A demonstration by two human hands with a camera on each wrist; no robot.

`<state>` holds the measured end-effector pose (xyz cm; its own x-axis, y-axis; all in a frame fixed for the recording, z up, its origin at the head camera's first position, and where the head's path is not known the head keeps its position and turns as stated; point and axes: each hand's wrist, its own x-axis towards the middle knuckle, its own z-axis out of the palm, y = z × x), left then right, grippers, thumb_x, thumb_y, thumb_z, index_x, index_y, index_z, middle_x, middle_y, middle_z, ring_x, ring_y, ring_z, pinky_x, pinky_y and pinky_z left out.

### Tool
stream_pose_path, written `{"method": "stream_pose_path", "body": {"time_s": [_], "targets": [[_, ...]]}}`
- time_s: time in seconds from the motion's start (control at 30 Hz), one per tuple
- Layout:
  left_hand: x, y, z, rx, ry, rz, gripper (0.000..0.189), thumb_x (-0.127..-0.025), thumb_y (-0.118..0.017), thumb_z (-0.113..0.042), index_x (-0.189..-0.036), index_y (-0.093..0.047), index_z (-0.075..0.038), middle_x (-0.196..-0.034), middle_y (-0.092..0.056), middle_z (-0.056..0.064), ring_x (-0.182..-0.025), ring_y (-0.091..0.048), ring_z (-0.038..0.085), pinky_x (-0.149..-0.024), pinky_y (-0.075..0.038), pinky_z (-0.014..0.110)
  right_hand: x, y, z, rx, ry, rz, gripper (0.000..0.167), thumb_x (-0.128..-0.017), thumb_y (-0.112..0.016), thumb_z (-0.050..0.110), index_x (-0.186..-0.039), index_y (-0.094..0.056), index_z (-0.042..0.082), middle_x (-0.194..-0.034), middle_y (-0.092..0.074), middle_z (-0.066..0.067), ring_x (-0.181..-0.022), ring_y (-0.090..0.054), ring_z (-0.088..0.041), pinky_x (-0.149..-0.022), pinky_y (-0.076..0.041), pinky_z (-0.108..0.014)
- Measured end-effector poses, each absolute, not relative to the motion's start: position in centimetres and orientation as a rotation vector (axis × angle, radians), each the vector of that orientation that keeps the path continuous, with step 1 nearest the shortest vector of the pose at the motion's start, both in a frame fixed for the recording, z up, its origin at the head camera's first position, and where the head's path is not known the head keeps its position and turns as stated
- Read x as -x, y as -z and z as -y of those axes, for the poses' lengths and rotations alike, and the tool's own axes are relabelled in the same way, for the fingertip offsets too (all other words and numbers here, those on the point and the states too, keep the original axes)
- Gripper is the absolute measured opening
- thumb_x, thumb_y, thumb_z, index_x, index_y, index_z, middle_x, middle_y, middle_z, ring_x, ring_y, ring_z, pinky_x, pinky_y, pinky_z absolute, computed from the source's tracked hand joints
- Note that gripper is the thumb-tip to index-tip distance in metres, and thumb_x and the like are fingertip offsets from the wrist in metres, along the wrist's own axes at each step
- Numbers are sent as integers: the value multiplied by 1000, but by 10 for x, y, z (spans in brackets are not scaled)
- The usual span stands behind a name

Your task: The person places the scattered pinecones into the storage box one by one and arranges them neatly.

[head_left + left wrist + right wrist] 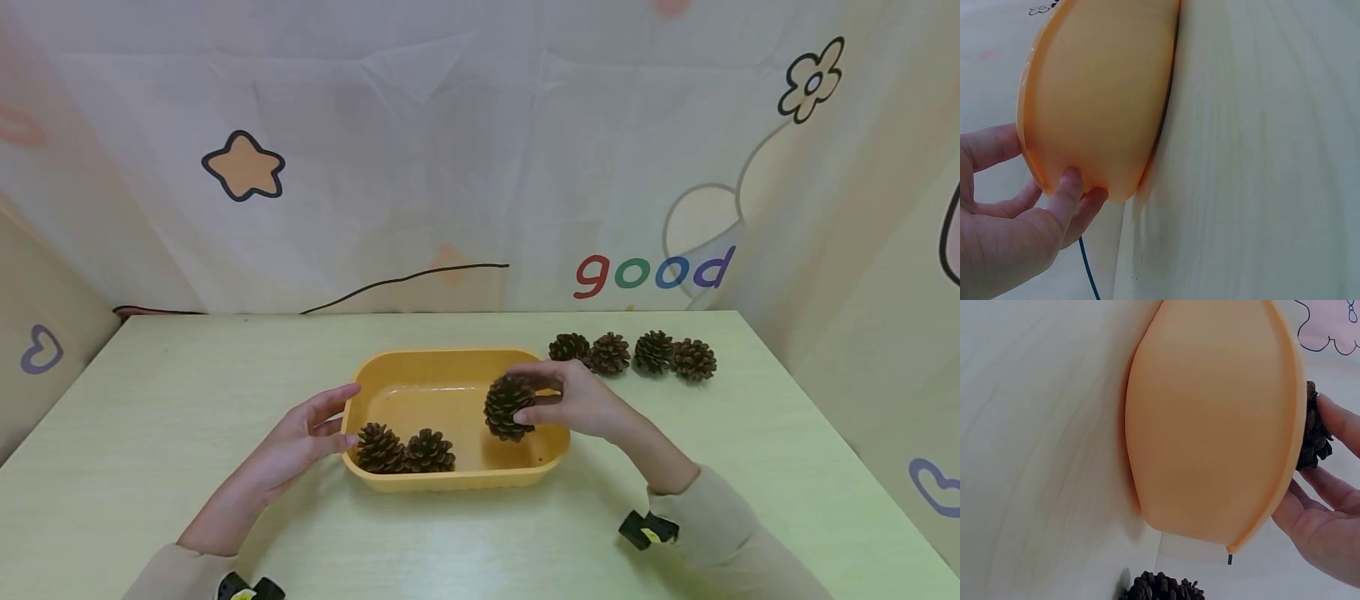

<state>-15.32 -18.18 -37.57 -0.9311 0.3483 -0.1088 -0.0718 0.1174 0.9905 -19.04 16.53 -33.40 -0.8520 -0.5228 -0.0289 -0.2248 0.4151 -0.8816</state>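
Observation:
A yellow plastic basin (420,400) sits on the table, its long side toward me. Two pine cones, one left (380,448) and one beside it (429,452), lie in its front left corner. My left hand (303,437) grips the basin's left end; in the left wrist view its fingers rest against the outer wall (1097,94) and the rim. With fingers and thumb, my right hand (573,398) holds a pine cone (508,408) over the basin's right part. In the right wrist view the basin's rim partly hides that held cone (1314,434).
Several more pine cones stand in a row at the back right of the pale table (675,450), among them a rightmost one (693,360). The leftmost cone (568,347) is close to the basin's back right corner. A printed curtain (420,167) hangs behind the table.

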Motion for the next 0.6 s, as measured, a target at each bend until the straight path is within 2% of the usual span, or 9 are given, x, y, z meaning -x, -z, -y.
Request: {"method": "stream_pose_path", "body": {"time_s": [0.17,0.6], "targets": [[153,375,182,-265,-1874,-2094,68,-84,-59,0,-142,-23,0,-145,-19,25,-128,-28,45,-88,-45,28,192,339,-162,682,1427,-2338,54,-77,-72,11,-127,-52,1,-123,-54,-14,-115,-49,-29,-89,-46,-32],[153,376,181,-253,-1865,-2110,68,-84,-60,-1,-142,-24,-1,-144,-21,24,-127,-31,44,-88,-46,28,194,345,-150,727,1345,-2345,54,-77,-73,11,-125,-52,-1,-119,-57,-16,-110,-54,-29,-84,-49,-29]]}}
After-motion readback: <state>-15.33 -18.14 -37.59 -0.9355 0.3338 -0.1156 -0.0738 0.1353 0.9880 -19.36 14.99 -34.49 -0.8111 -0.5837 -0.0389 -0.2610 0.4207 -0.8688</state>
